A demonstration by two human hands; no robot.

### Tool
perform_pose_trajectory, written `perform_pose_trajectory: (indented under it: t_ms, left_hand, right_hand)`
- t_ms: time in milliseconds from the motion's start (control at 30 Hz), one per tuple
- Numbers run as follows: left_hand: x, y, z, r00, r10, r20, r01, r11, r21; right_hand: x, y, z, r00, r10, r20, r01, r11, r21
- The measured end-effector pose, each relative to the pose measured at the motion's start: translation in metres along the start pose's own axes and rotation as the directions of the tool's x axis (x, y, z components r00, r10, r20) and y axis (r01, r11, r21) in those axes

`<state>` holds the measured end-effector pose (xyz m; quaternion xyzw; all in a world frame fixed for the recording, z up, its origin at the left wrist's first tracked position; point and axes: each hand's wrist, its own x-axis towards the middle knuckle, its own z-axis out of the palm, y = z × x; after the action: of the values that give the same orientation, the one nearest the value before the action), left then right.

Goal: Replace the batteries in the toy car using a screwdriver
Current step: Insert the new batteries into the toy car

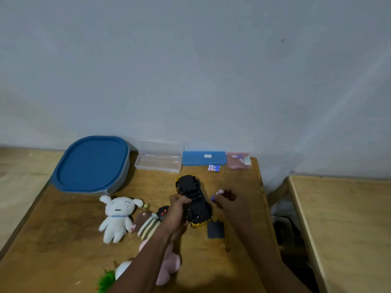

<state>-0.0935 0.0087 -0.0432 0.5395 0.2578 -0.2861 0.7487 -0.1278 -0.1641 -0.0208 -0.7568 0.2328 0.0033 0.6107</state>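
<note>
Wooden table [63,240]: left grip [176,210] clasps toy car [193,200]; right grip [229,205] beside pinches battery [218,193].

Nothing here can be read. The two batteries [214,168] lying on the table [63,240] carry red and blue printing (too blurred to make out any brand). The blue case [204,158] behind them bears a small white label, its writing too small to tell, and the pink box [239,160] shows only indistinct marks.

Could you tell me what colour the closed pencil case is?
The closed pencil case is blue, seen in the head view.
</note>
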Motion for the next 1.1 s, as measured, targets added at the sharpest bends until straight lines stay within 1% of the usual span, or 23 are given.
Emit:
perform_pose_trajectory:
  t_ms: [67, 133, 233, 300, 367, 533, 767, 867, 1033, 1100]
  left_hand:
    - [-0.008, 0.001, 0.003, 1.000, 0.023, 0.013, -0.021, 0.985, -0.170]
    - [-0.013, 0.003, 0.006, 0.999, 0.023, 0.041, -0.012, 0.966, -0.257]
    - [-0.021, 0.007, 0.009, 0.992, 0.117, 0.039, -0.096, 0.931, -0.353]
    - [-0.024, 0.010, 0.010, 0.983, 0.169, 0.075, -0.124, 0.902, -0.413]
    - [-0.032, 0.013, 0.013, 0.974, 0.193, 0.121, -0.129, 0.904, -0.408]
    - [-0.048, 0.017, 0.024, 0.967, 0.198, 0.160, -0.129, 0.923, -0.363]
    - [-0.054, 0.025, 0.041, 0.945, 0.222, 0.241, -0.140, 0.938, -0.316]
    - [-0.054, 0.026, 0.045, 0.942, 0.224, 0.251, -0.139, 0.939, -0.315]
    - [-0.050, 0.027, 0.048, 0.949, 0.215, 0.232, -0.135, 0.939, -0.318]
    - [-0.050, 0.028, 0.049, 0.950, 0.217, 0.225, -0.139, 0.938, -0.318]
  right_hand:
    - [-0.011, -0.009, 0.001, 0.999, -0.039, -0.006, 0.039, 0.998, 0.056]
    - [-0.021, -0.020, 0.003, 0.990, -0.142, -0.028, 0.143, 0.987, 0.072]
    - [-0.031, -0.028, 0.004, 0.946, -0.317, -0.064, 0.318, 0.948, 0.011]
    - [-0.035, -0.032, 0.007, 0.930, -0.366, -0.041, 0.365, 0.931, -0.028]
    - [-0.038, -0.034, 0.008, 0.925, -0.381, -0.015, 0.380, 0.924, -0.028]
    - [-0.046, -0.045, 0.007, 0.923, -0.381, -0.052, 0.384, 0.921, 0.061]
    - [-0.040, -0.043, 0.003, 0.902, -0.413, -0.125, 0.419, 0.908, 0.022]
    - [-0.039, -0.043, 0.002, 0.899, -0.415, -0.142, 0.422, 0.907, 0.020]
    - [-0.035, -0.045, 0.001, 0.920, -0.366, -0.143, 0.375, 0.926, 0.044]
    - [-0.033, -0.044, 0.004, 0.913, -0.382, -0.146, 0.388, 0.922, 0.014]
